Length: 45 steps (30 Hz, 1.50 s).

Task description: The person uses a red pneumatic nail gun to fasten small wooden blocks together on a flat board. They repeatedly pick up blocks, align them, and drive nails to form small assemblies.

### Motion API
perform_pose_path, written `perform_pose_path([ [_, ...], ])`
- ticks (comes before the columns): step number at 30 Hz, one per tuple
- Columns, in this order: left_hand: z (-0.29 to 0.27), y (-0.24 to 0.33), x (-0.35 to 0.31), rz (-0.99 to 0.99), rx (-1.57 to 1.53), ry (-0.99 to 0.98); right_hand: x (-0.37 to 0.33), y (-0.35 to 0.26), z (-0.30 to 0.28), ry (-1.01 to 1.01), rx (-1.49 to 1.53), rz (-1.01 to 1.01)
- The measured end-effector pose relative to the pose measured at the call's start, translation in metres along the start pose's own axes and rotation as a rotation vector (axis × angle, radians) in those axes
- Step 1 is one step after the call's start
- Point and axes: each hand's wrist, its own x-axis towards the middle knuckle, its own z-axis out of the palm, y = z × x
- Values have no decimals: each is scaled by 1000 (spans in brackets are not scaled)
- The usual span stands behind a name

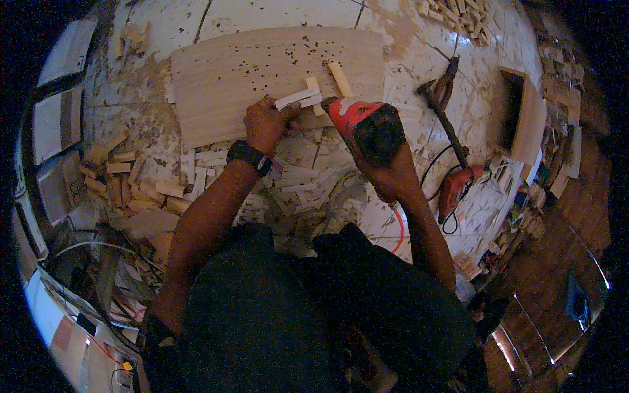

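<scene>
My left hand (265, 124), with a dark watch on its wrist, is closed on the near end of a pale wooden strip (295, 98). That strip lies across another short wooden piece (316, 105) on the wide board. In my right hand (386, 177) is a red and black power drill (363, 121). Its front end points left, close to the wooden pieces; whether it touches them I cannot tell. Another wooden strip (339, 78) lies just beyond the drill. The wide board (216, 98) underneath carries many small dark bits.
A hammer (445, 121), pliers (445, 82) and another red power tool (455, 190) with a black cord lie at the right. Wood offcuts (131, 180) are heaped at the left, with more blocks (462, 16) at the far right. A wooden box (524, 121) stands farther right.
</scene>
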Motion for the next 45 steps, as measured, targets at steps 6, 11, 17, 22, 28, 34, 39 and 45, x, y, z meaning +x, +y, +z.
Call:
perform_pose_path([
  [6, -2, 18, -8, -120, -227, -69, -3, -2, -7, -49, 76, 39],
  [11, 5, 13, -15, -26, -158, -91, -1, -8, -5, -9, 94, 33],
  [17, 11, 16, -26, -81, -371, -81, -2, -6, -6, 67, 74, -36],
  [22, 9, 15, -30, -135, -562, -42, -6, -7, -7, 70, 52, 21],
  [28, 9, 5, -26, -141, -564, -86, -6, -9, -4, 18, 121, 90],
  [34, 6, -4, -28, -136, -647, -83, -4, -8, 1, 43, 142, 39],
  [39, 3, -1, -30, -134, -694, -36, -1, -8, 3, 12, 62, -46],
  [45, -2, -5, -25, -126, -419, -57, 3, -15, 6, -61, 42, 27],
])
